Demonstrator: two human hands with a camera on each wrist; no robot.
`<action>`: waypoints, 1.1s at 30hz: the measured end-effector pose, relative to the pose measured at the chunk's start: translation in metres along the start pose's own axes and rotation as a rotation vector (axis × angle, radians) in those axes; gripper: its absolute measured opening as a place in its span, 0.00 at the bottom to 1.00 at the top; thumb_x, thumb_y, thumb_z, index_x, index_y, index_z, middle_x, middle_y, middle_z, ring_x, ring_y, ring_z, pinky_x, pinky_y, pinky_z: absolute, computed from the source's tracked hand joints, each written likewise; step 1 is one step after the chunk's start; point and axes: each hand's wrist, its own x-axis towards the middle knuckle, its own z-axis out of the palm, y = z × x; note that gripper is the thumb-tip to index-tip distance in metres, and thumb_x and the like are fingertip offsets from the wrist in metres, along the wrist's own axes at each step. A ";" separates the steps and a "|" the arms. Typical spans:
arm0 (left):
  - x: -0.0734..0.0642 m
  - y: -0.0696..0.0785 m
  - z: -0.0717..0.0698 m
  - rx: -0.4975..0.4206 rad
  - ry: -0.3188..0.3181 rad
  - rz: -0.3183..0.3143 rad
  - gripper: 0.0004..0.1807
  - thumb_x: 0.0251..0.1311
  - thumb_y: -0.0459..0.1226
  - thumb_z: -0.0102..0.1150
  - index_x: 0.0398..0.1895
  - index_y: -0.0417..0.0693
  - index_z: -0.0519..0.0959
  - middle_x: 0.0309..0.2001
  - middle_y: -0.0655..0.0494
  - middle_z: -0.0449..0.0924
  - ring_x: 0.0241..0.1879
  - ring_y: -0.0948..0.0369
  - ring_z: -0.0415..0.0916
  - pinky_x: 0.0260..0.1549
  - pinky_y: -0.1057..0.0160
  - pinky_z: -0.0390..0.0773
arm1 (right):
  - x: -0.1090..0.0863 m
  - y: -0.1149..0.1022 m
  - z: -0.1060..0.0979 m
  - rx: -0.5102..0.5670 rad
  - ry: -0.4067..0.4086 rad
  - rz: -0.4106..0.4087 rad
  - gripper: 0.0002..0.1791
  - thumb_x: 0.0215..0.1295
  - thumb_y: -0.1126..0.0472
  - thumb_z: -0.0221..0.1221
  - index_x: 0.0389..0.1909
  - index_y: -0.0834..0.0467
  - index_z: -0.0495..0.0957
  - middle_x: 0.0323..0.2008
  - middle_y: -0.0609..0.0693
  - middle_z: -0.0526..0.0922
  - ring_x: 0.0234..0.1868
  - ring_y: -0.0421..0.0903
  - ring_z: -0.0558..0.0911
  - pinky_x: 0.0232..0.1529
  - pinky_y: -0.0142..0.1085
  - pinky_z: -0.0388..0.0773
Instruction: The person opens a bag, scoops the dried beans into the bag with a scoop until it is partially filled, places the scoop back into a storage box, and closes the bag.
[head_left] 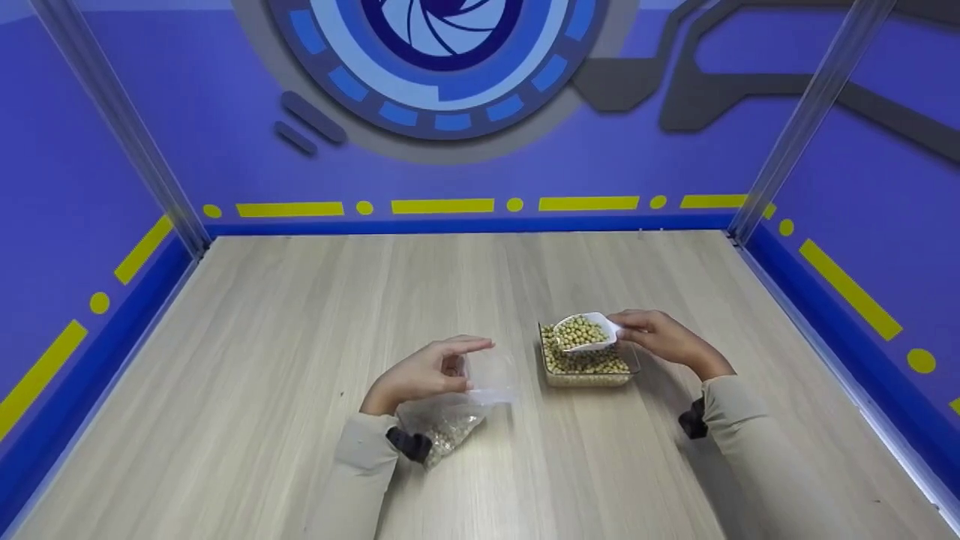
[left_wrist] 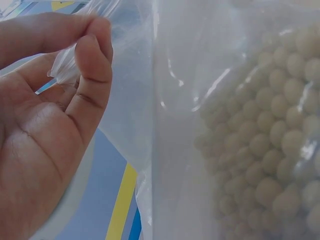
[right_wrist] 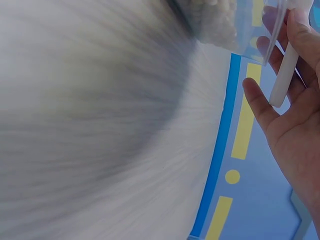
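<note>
Right of centre in the head view, a clear box on the worktop contains yellow-green beans; over it, the right hand has its grip on the handle of a white scoop, itself loaded with beans. At lower centre, the left hand pinches a clear bag; pale round contents show through it at right in the left wrist view.

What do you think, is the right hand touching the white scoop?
Touching: the right wrist view shows the right hand gripping the white scoop by its handle.
</note>
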 end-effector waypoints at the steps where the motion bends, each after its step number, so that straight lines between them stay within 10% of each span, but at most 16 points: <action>1: 0.000 0.000 0.000 0.001 0.000 0.001 0.35 0.56 0.25 0.57 0.70 0.40 0.64 0.68 0.44 0.65 0.32 0.67 0.70 0.31 0.72 0.69 | 0.000 -0.001 0.000 -0.006 0.003 0.002 0.21 0.70 0.57 0.53 0.61 0.59 0.75 0.56 0.59 0.79 0.56 0.54 0.77 0.51 0.31 0.75; 33: -0.001 0.000 -0.002 0.006 0.028 0.017 0.35 0.53 0.23 0.56 0.68 0.39 0.65 0.68 0.43 0.64 0.32 0.67 0.69 0.31 0.73 0.69 | 0.014 -0.033 0.005 -0.057 -0.004 -0.071 0.20 0.71 0.59 0.53 0.60 0.61 0.75 0.59 0.61 0.77 0.61 0.60 0.74 0.56 0.41 0.75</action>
